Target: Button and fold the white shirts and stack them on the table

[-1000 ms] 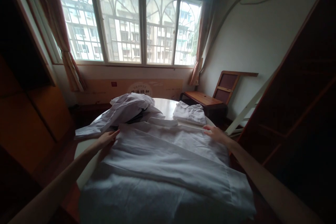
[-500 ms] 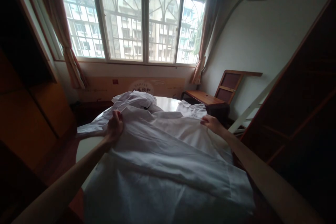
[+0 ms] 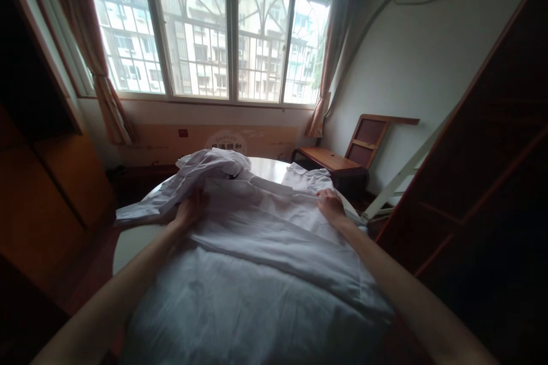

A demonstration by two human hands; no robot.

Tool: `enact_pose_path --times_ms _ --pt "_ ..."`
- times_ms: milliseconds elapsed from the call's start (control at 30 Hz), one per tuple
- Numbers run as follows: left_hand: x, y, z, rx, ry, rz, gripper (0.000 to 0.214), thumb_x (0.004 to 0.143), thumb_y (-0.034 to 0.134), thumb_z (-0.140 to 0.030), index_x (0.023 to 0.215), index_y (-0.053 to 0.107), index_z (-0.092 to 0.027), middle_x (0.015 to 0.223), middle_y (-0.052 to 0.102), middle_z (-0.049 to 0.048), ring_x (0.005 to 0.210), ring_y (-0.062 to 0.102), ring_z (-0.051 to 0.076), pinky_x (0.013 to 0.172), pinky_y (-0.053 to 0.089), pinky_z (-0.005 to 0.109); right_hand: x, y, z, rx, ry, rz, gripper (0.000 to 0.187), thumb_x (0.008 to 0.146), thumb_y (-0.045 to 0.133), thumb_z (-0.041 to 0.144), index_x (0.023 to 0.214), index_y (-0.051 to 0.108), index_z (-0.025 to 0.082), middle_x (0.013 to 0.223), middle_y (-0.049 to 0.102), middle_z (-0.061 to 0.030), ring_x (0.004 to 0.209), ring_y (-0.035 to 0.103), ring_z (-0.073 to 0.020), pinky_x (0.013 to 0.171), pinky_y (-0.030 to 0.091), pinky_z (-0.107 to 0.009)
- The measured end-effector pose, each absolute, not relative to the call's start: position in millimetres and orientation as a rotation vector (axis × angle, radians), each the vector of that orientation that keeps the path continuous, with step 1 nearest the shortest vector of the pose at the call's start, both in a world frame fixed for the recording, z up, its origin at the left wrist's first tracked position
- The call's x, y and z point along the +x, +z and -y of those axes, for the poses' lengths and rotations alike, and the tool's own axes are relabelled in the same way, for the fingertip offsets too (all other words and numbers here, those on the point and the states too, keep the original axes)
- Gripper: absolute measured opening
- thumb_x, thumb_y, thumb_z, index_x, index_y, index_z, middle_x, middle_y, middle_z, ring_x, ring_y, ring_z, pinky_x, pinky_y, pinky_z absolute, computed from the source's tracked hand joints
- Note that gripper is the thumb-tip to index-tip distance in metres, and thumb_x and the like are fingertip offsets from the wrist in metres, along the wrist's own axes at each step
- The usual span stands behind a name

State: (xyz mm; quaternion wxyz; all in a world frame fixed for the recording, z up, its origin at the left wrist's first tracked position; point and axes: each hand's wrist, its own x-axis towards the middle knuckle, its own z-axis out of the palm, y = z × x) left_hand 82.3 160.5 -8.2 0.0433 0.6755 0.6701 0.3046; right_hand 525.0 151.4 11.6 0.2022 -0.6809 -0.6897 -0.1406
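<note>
A white shirt is spread across the round table, its near part hanging over the front edge toward me. My left hand is at its upper left part, fingers closed on the cloth and somewhat blurred. At the upper right part, my right hand has its fingers bent over the fabric, holding it. Beyond my left hand lies a bunched white garment, with a sleeve stretching to the left. Another folded white piece of cloth lies just past my right hand; whether it belongs to the same shirt I cannot tell.
The white round table shows between the cloths and at the left. A wooden bench stands at the back right, near a pale slanted frame. Dark wooden furniture leans in from the right. Orange-brown cabinets are on the left.
Both hands have come down with the shirt's upper edge, and the cloth lies flatter. The right hand has shifted slightly left. The view has turned a little to the right.
</note>
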Motion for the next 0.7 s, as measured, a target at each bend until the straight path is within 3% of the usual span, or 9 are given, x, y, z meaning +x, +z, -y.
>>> enact_pose_path --times_ms 100,233,333,433,567,700 --pt "57.7 -12.9 -157.0 1.936 0.86 -1.997 0.038 0.081 0.039 -0.044 0.085 0.061 -0.013 0.078 0.067 0.0117 0.075 0.061 0.024 0.063 0.041 0.027 519.1 15.3 -142.7 -1.739 -0.352 1.935 0.022 0.076 0.048 0.013 0.095 0.06 0.014 0.098 0.06 -0.0124 0.093 0.054 -0.0241 0.078 0.04 -0.031" --pt "46.1 -9.7 -147.4 1.701 0.811 -1.824 0.04 0.07 0.048 -0.051 0.055 0.058 -0.016 0.054 0.059 0.0045 0.056 0.055 0.02 0.053 0.038 0.027 520.6 20.8 -126.6 -1.802 -0.056 1.964 0.015 0.079 0.049 0.025 0.082 0.06 0.017 0.08 0.063 -0.0071 0.072 0.056 -0.0187 0.064 0.04 -0.027" --pt "53.8 -8.8 -140.2 1.709 0.749 -1.807 0.033 0.061 0.058 -0.048 0.056 0.059 -0.016 0.053 0.058 0.0031 0.053 0.053 0.019 0.049 0.035 0.026 524.3 18.9 -113.0 -1.881 0.226 2.042 0.028 0.077 0.051 0.044 0.068 0.059 0.019 0.067 0.062 -0.0038 0.063 0.055 -0.0166 0.058 0.037 -0.026" --pt "63.8 -10.1 -135.8 1.756 0.811 -1.852 0.023 0.061 0.057 -0.039 0.062 0.059 -0.016 0.061 0.061 0.0046 0.061 0.056 0.02 0.052 0.038 0.026 526.1 15.6 -99.9 -1.88 0.5 2.135 0.039 0.069 0.055 0.057 0.061 0.058 0.019 0.059 0.058 -0.0022 0.058 0.052 -0.0155 0.053 0.035 -0.025" --pt "70.9 -10.3 -133.8 1.66 0.962 -1.932 0.019 0.066 0.051 -0.033 0.069 0.057 -0.015 0.069 0.063 0.0065 0.071 0.059 0.022 0.059 0.043 0.028 527.7 17.2 -86.8 -1.744 0.76 2.298 0.039 0.065 0.059 0.055 0.057 0.056 0.017 0.056 0.053 -0.0008 0.054 0.046 -0.013 0.05 0.031 -0.025" --pt "70.7 -11.4 -131.7 1.531 1.091 -1.847 0.02 0.065 0.054 -0.033 0.068 0.057 -0.014 0.067 0.063 0.0065 0.068 0.059 0.021 0.06 0.045 0.028 535.8 26.0 -72.7 -1.682 0.897 2.308 0.038 0.067 0.058 0.054 0.06 0.055 0.017 0.06 0.052 0.0002 0.054 0.042 -0.0114 0.05 0.031 -0.024"
